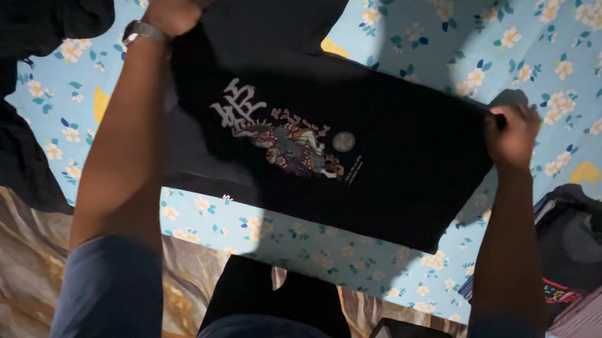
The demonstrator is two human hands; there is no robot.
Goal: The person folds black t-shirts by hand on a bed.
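Left hand [173, 0]: closed in a fist on one far corner of the black T-shirt [391, 163], at the top left edge of the bedsheet [433, 49]; a metal wristwatch [144, 31] sits on the wrist.
Right hand [513, 135]: pinching the other corner of the T-shirt, fingers curled tight, over the right half of the bedsheet.
T-shirt: black, held stretched between both hands just above the bedsheet, with a pale printed picture [282, 133] facing up near its left part.
Bedsheet: light blue with white flowers, spread flat beneath the T-shirt.
Dark clothes [8, 49]: a black heap lying on the left edge of the bedsheet, apart from the T-shirt.
Clothes pile [590, 259]: dark and striped pieces stacked at the right edge of the bedsheet, just below the right forearm.
Sleeves [113, 291]: blue, on both arms, at the near side of the bedsheet.
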